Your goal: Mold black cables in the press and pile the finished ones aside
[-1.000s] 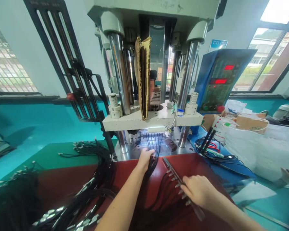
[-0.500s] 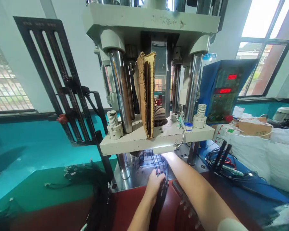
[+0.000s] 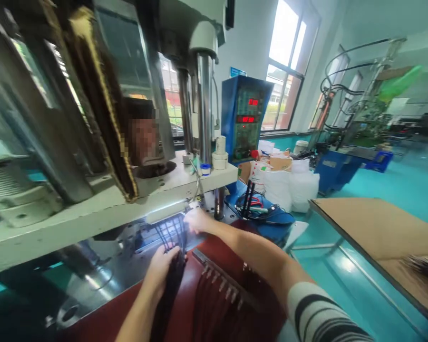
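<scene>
Right hand (image 3: 197, 221) now in under the press (image 3: 74, 213), fingers unclear! Left hand (image 3: 160, 268) clenches the black cable bundle (image 3: 169, 289), pointing up into the mold (image 3: 167, 232).

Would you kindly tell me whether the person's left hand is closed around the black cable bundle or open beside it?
Closed: the left hand curls its fingers around the black cable bundle, which passes through the fist.

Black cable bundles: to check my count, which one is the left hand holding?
The bundle in the left hand, running up under the press; the others lie untouched on the red mat and blue surface.
</scene>
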### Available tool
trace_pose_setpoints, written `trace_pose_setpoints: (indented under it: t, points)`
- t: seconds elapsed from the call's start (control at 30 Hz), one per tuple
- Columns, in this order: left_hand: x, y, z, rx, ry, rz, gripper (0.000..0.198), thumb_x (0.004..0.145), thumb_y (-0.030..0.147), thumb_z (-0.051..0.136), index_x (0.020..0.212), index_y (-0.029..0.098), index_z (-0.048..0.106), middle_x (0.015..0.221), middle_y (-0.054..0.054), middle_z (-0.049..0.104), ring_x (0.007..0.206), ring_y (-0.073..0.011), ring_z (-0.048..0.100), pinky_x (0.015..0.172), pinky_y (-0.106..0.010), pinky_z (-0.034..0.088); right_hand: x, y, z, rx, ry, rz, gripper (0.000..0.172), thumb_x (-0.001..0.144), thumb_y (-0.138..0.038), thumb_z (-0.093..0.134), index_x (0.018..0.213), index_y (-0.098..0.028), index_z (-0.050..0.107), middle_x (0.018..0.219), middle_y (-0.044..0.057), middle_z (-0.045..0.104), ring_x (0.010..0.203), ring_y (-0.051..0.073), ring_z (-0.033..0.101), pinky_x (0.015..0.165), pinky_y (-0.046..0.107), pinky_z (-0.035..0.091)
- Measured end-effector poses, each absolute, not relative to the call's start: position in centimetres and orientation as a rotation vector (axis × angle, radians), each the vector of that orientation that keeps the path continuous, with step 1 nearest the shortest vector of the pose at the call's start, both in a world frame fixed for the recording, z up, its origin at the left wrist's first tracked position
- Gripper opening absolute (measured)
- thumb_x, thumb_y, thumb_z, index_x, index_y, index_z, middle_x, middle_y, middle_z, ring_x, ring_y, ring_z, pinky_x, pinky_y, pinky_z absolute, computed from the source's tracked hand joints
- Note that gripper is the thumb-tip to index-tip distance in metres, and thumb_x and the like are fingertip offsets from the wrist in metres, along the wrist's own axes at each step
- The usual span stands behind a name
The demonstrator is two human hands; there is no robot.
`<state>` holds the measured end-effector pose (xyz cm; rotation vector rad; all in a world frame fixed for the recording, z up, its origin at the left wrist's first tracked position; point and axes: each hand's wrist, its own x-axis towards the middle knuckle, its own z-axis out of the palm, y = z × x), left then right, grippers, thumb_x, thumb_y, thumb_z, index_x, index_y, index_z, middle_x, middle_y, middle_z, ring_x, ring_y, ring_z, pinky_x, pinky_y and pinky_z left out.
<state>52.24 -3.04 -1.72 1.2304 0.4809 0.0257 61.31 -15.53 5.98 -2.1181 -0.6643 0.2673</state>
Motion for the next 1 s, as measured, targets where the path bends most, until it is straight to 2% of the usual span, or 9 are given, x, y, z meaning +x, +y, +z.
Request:
trace_pose_setpoints:
  t: [0.1,0.17,0.3,0.43,0.57,0.77,0.87,1.0]
  points:
    - [52.0,-3.1,-1.5,1.233,0.475,0.001,0.017,0.065,0.014,0.06,0.077,0.016,0.049,0.054,0.001,0.06,0.05,-0.0142,0.06,0.052,-0.022,0.047,58.8,-23.9,6.0,-2.255,-0.656,0.225,0.035,0.088,-0.028,0.044,0.058,-0.014,0.054,0.048,-0.006,0.047,0.043,0.006,0.043,0.048,0.019,0.035]
    - [51.8,-3.1,-1.4,1.243,0.477,0.002,0.014,0.064,0.012,0.06,0.075,0.015,0.051,0.055,0.0,0.062,0.051,-0.0138,0.06,0.051,-0.022,0.048,56.4,-30.9,6.4,-2.34,-0.583,0.12,0.031,0.087,-0.027,0.043,0.059,-0.015,0.054,0.049,-0.006,0.047,0.047,0.007,0.042,0.048,0.018,0.03]
    - [51.7,-3.3,-1.2,1.266,0.505,0.0,0.009,0.064,0.012,0.057,0.073,0.013,0.054,0.054,0.0,0.061,0.05,-0.0138,0.06,0.049,-0.021,0.048,51.4,-43.5,7.2,-2.532,-0.405,0.064,0.029,0.081,-0.028,0.046,0.056,-0.017,0.055,0.042,-0.004,0.045,0.041,0.01,0.04,0.045,0.022,0.025]
    - [51.6,-3.2,-1.2,1.273,0.532,0.013,0.009,0.064,0.012,0.056,0.073,0.013,0.054,0.052,0.0,0.06,0.05,-0.0143,0.06,0.048,-0.022,0.048,49.1,-48.6,7.7,-2.947,-0.269,0.185,0.019,0.079,-0.025,0.051,0.068,-0.02,0.065,0.057,0.002,0.061,0.05,0.015,0.052,0.047,0.023,0.028]
    - [51.8,-3.1,-1.4,1.292,0.49,0.003,0.013,0.063,0.015,0.059,0.074,0.013,0.054,0.054,0.0,0.061,0.051,-0.0137,0.06,0.049,-0.021,0.048,50.4,-45.7,7.5,-3.012,-0.35,0.094,0.022,0.082,-0.023,0.047,0.075,-0.019,0.067,0.062,0.004,0.064,0.056,0.016,0.056,0.05,0.023,0.031]
    - [51.7,-3.2,-1.3,1.241,0.447,0.027,0.02,0.062,0.017,0.061,0.078,0.015,0.05,0.059,-0.001,0.062,0.053,-0.0137,0.061,0.053,-0.023,0.049,55.2,-31.7,5.8,-2.517,-1.085,0.178,0.019,0.083,-0.019,0.047,0.081,-0.019,0.066,0.078,0.002,0.067,0.071,0.014,0.059,0.066,0.021,0.037]
    - [51.7,-3.3,-1.1,1.209,0.423,0.031,0.021,0.064,0.021,0.061,0.079,0.016,0.047,0.059,0.0,0.061,0.052,-0.0137,0.06,0.052,-0.023,0.048,58.9,-23.3,5.0,-2.43,-1.079,0.196,0.015,0.08,-0.018,0.053,0.088,-0.02,0.065,0.085,0.002,0.067,0.082,0.016,0.059,0.075,0.023,0.039]
    - [51.9,-3.2,-1.1,1.193,0.409,0.047,0.027,0.063,0.026,0.061,0.082,0.018,0.044,0.059,0.0,0.06,0.052,-0.0144,0.06,0.049,-0.023,0.045,64.6,-14.7,4.8,-2.471,-0.816,0.103,0.022,0.086,-0.023,0.049,0.104,-0.014,0.057,0.092,0.007,0.063,0.084,0.019,0.058,0.076,0.034,0.044]
